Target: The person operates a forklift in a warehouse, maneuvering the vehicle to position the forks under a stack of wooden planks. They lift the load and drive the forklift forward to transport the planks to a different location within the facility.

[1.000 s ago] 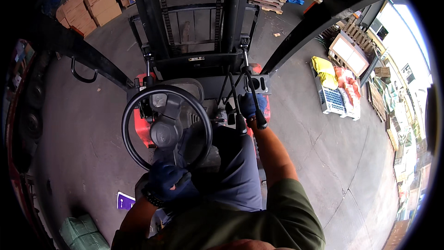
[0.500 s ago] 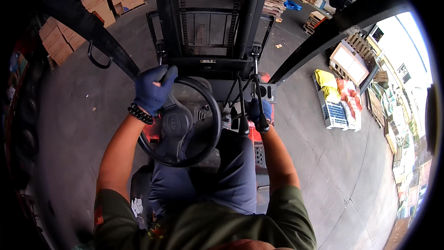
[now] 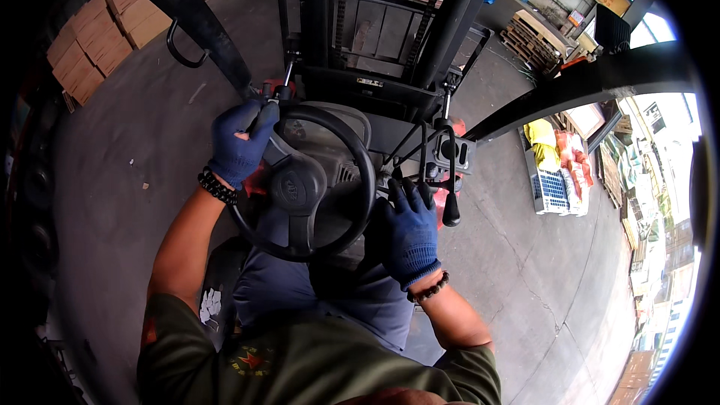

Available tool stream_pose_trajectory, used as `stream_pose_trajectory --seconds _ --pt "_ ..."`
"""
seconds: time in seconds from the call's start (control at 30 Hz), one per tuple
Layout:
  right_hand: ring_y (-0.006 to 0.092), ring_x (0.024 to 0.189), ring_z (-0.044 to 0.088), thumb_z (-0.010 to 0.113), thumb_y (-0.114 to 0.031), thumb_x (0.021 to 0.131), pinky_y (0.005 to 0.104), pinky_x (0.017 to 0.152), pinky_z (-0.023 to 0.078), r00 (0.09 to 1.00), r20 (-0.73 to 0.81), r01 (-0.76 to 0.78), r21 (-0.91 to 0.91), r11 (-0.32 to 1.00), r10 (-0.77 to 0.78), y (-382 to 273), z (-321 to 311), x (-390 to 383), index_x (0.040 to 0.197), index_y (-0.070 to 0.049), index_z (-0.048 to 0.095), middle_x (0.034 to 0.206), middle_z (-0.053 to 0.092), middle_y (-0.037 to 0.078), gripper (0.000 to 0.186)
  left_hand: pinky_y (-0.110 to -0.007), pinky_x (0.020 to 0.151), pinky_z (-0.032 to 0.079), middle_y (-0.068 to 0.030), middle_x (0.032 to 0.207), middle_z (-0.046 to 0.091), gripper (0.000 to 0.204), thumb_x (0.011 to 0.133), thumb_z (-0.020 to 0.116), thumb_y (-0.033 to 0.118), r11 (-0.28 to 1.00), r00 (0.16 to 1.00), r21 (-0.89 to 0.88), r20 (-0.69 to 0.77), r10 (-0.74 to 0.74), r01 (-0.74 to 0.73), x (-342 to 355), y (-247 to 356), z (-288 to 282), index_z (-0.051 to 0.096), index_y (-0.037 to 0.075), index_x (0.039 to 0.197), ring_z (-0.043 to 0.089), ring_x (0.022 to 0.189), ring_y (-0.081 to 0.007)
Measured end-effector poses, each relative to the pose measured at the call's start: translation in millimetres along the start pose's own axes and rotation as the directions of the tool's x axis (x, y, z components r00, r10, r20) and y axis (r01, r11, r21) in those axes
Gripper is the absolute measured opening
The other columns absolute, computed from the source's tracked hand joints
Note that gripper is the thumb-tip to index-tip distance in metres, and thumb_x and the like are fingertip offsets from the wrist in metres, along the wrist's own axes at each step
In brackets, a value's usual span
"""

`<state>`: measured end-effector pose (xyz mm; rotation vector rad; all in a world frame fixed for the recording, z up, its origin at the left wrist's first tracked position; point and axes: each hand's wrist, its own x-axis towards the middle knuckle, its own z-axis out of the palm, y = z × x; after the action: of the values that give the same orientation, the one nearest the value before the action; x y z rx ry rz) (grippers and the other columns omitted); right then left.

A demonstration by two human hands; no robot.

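I sit in a forklift seat looking down at the black steering wheel (image 3: 300,184). My left hand (image 3: 236,142), in a blue glove with a dark bead bracelet, grips the knob on the wheel's upper left rim. My right hand (image 3: 410,229), also blue-gloved, rests on the black control levers (image 3: 424,172) to the right of the wheel, fingers wrapped over one lever. A black-knobbed lever (image 3: 451,214) stands just right of that hand. My grey trousers fill the space below the wheel.
The forklift mast (image 3: 390,22) rises ahead with its fork carriage. Stacked cardboard boxes (image 3: 97,37) stand at the upper left. Wooden pallets (image 3: 536,37) lie at the upper right. A pallet of yellow and red sacks (image 3: 559,165) sits on the concrete to the right.
My left hand has swung the wheel knob from the bottom left up to the top left. The view ahead has turned, with boxes shifting left. My right hand stayed on the levers.
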<state>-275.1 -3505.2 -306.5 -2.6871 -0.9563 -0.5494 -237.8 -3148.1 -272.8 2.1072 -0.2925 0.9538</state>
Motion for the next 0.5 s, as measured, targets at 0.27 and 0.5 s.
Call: stream_pose_trajectory --seconds 0.27,0.5 --pt "0.0442 0.147 0.057 0.073 -0.018 0.096 0.0635 0.125 0.041 0.995 -0.006 -0.099 0.011 0.995 0.099 -76.7 -193.6 -51.1 0.125 -0.003 0.077 0.145 0.071 0.018 0.032 -0.046 0.062 0.043 -0.0103 0.07 0.062 0.024 0.096 0.079 0.009 0.974 0.976 0.219 0.217 0.017 -0.065 -48.0 241.8 -154.2 0.064 0.009 0.076 0.06 0.064 -0.0318" --pt "0.0426 0.14 0.063 0.08 -0.021 0.091 0.0611 0.121 0.047 0.992 -0.088 -0.082 0.116 0.99 0.092 -81.5 -309.0 -7.8 0.129 -0.006 0.075 0.138 0.074 0.016 0.041 -0.04 0.061 0.046 -0.0022 0.067 0.064 0.032 0.092 0.087 0.034 0.919 0.759 0.065 0.589 0.278 -0.388 36.1 395.4 -106.0 0.069 0.017 0.073 0.062 0.061 -0.0233"
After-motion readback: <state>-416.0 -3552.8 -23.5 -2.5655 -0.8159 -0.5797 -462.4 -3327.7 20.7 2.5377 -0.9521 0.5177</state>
